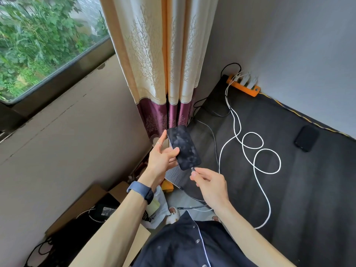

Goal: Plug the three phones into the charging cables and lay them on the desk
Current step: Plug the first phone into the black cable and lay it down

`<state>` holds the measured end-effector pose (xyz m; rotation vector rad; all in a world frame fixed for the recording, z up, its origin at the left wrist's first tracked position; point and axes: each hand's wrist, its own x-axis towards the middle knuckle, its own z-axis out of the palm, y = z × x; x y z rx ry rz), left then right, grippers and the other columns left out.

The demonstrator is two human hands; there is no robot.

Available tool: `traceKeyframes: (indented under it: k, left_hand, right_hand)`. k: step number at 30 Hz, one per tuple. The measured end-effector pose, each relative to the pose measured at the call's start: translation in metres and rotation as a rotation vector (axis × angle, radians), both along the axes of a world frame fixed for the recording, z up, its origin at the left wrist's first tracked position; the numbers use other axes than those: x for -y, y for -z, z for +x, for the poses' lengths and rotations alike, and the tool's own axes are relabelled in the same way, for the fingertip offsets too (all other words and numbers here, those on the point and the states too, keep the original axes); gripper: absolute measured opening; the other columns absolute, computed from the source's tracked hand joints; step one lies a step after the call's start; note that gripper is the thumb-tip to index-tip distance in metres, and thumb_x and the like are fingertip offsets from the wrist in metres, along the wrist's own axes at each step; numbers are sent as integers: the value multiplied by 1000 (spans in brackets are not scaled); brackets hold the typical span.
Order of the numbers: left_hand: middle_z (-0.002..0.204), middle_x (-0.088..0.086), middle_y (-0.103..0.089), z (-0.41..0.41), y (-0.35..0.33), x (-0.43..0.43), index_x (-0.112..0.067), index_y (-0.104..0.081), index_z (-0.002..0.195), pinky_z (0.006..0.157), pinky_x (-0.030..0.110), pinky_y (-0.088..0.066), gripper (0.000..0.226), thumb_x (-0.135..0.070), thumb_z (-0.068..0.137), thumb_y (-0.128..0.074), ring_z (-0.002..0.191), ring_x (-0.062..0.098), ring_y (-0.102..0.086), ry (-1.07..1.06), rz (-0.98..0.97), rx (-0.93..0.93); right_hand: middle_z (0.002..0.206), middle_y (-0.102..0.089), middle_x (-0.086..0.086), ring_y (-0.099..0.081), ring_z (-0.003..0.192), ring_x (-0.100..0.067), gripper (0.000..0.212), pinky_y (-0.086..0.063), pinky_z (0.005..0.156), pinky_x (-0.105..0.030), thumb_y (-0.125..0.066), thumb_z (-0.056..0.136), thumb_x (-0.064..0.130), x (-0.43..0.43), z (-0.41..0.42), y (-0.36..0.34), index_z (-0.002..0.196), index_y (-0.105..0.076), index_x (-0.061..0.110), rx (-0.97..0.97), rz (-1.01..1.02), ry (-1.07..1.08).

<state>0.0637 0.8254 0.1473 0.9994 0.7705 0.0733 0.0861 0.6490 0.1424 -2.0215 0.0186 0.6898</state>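
My left hand holds a dark phone screen-up, over the desk's left edge in front of the curtain. My right hand pinches the plug of a grey braided cable right at the phone's bottom port; I cannot tell whether it is seated. A second dark phone lies flat on the black desk near the far wall. White cables loop across the desk from an orange power strip at the back.
A cream and purple curtain hangs just behind the held phone. Cardboard boxes, a white plastic bag and dark cords sit on the floor at lower left. The grey wall borders the desk at the back.
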Motion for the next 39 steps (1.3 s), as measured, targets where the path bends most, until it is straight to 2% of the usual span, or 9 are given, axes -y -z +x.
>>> traceKeyframes:
  k: [4,9,14,21,26,29,36,38,39]
  left_hand:
    - [51,-7,-49,-2,4,5,-33,-25,155,61,25,-57,78,3,95,-59,50,5,-53,14,55,-5]
    - [46,-11,-48,-5,6,13,-30,-17,157,79,36,-59,79,0,96,-58,48,3,-55,5,94,-7]
    - [65,7,-51,-8,16,10,-34,-20,156,89,43,-57,80,-2,96,-60,72,19,-56,-2,121,-44]
    - [81,10,-55,3,2,-38,-48,-41,143,55,21,-44,77,6,90,-59,70,17,-48,245,422,-63]
    - [82,21,-71,9,-8,-80,-79,-39,119,78,43,-55,80,-14,76,-57,72,23,-56,396,674,-181]
    - [84,14,-75,18,1,-74,-79,-40,120,85,49,-55,81,-14,75,-56,75,24,-61,411,689,-187]
    - [58,-6,-43,49,55,-20,-56,-38,141,59,29,-41,83,4,85,-45,51,14,-37,648,743,-211]
    - [85,-2,-68,55,70,-6,-51,-35,144,64,35,-51,83,6,85,-42,61,25,-62,675,752,-267]
    - [114,3,-71,56,77,-2,-51,-35,145,77,42,-55,83,6,84,-42,88,39,-69,668,752,-289]
  right_hand:
    - [89,-80,10,-73,91,-7,25,-59,95,-38,-73,90,23,2,1,-4,114,-76,19,-21,19,42]
    - [95,-79,7,-72,93,-9,24,-59,94,-38,-72,92,23,-1,2,-9,115,-76,18,-4,0,40]
    - [90,-80,8,-73,92,-8,20,-60,92,-36,-72,91,24,0,2,-5,110,-77,21,-7,15,27]
    - [93,-77,17,-69,93,4,24,-51,85,-18,-71,85,44,8,13,19,105,-76,32,-101,-124,-322]
    - [110,-73,14,-65,110,-10,33,-49,99,-29,-62,89,45,42,20,50,117,-69,28,-148,-366,-393]
    - [128,-66,7,-59,121,-16,42,-46,101,-30,-56,93,45,59,23,72,128,-62,23,-161,-509,-484]
    - [140,-51,1,-52,127,-23,46,-44,104,-36,-51,96,43,68,29,97,136,-55,21,-124,-591,-500]
    - [143,-47,2,-50,128,-23,46,-43,105,-36,-51,97,42,70,32,102,137,-54,20,-114,-580,-478]
    - [144,-46,2,-50,128,-23,46,-43,105,-36,-51,97,41,71,32,104,138,-53,20,-108,-576,-467]
